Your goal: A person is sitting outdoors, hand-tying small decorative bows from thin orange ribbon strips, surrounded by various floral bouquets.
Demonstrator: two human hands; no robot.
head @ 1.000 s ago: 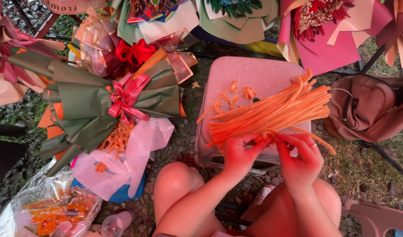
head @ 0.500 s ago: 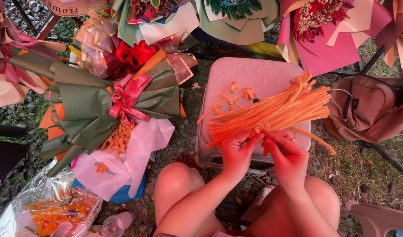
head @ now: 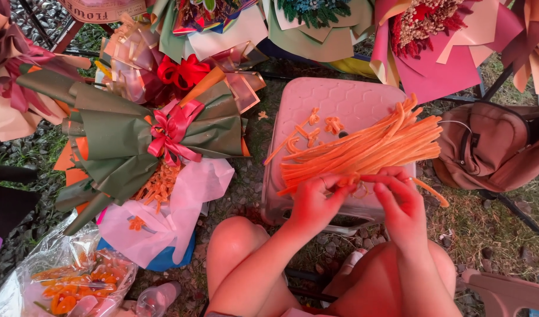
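Observation:
A bundle of orange pipe cleaners [head: 369, 147] lies across a pink plastic stool [head: 340, 100]. Over the stool's near edge, my left hand [head: 313, 202] and my right hand [head: 398, 202] pinch one orange pipe cleaner [head: 354, 181] between their fingertips, and it is bent into a small curl there. Its free end [head: 431, 192] trails off to the right past my right hand. A few small twisted orange pieces [head: 316, 130] sit on the stool's far left part. My bare knees show below the hands.
A green-wrapped bouquet with a pink ribbon [head: 146, 135] lies left of the stool over white paper [head: 181, 205]. More bouquets line the top. A brown backpack [head: 492, 147] sits at the right, a clear bag of orange pieces [head: 70, 285] at bottom left. Gravel and grass lie underneath.
My hands have moved closer together and slightly up over the stool's near edge, working the same orange pipe cleaner into a tighter curl. Nothing else has moved.

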